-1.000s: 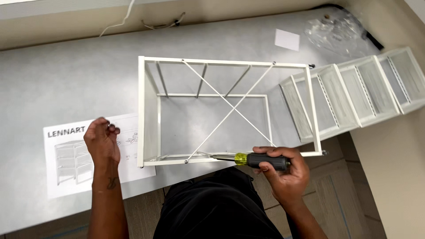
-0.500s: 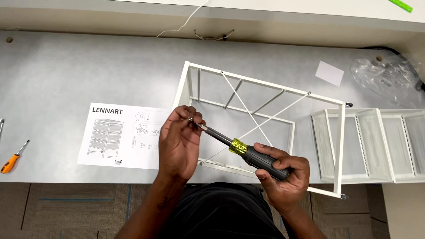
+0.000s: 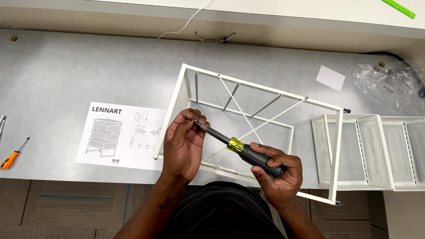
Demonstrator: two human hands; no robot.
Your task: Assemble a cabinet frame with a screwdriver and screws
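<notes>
My right hand (image 3: 276,175) grips the black and yellow handle of a screwdriver (image 3: 241,149), its shaft pointing up and left. My left hand (image 3: 183,144) pinches the screwdriver's tip between thumb and fingers; whether a small screw sits there I cannot tell. Both hands hover over the near side of a white metal frame (image 3: 261,88) with crossed diagonal wires, lying on the grey table (image 3: 79,71).
A folded instruction sheet (image 3: 119,135) lies left of the frame. White mesh drawers (image 3: 376,150) stand at the right. An orange screwdriver (image 3: 13,155) lies at the far left. A clear plastic bag (image 3: 389,86) and a white paper slip (image 3: 330,78) sit at the back right.
My left hand left the instruction sheet and came to the screwdriver's tip. My right hand lifted the screwdriver off the frame's near rail. The view has shifted left.
</notes>
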